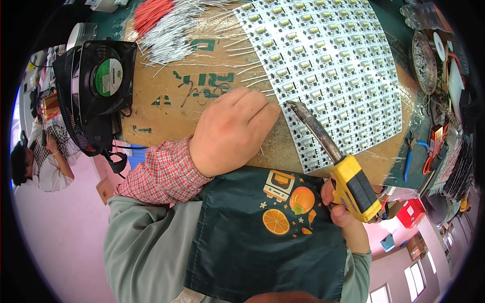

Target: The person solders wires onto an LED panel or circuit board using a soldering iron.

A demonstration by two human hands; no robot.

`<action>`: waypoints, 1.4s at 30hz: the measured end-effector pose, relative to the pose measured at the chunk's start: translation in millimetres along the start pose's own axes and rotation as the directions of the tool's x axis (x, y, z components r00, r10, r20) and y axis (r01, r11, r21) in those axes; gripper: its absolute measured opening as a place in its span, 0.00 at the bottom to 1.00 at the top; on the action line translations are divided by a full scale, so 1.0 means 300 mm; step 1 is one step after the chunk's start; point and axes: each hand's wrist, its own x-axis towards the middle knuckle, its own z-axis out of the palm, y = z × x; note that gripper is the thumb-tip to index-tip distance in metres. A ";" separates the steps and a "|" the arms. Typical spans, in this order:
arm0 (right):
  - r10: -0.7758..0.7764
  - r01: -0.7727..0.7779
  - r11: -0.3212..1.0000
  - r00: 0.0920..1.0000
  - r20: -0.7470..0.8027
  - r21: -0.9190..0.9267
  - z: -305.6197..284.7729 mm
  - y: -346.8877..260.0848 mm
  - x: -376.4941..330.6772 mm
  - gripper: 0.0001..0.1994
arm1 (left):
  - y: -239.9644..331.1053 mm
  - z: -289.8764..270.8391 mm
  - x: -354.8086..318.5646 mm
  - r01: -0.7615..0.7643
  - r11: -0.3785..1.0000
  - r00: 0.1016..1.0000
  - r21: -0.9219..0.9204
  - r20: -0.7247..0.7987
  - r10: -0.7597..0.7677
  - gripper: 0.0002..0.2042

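A white sheet of small circuit boards (348,81) lies on the brown work board, with white wires (245,52) sticking out from its left edge. My left hand (235,131) is closed beside that edge, knuckles up. Its fingertips are hidden, so whatever it pinches cannot be made out. My right hand (341,204) grips a soldering iron (356,187) with a yellow and black handle. The iron's dark metal barrel slants up and left, and its bent tip is over the sheet's left edge, close to my left fingers. Whether the tip touches the sheet is unclear.
Loose white wires with red ends (169,30) are heaped at the far left. A black fan (103,76) stands at the left edge. At the right lie blue-handled pliers (409,159) and a round metal dish (424,63). Another person (45,151) sits far left.
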 end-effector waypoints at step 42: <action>-0.056 0.053 0.985 0.998 -0.010 -0.167 -0.014 0.039 -0.029 0.15 | -0.002 0.037 -0.008 -0.040 0.999 0.996 0.026 -0.073 0.041 0.13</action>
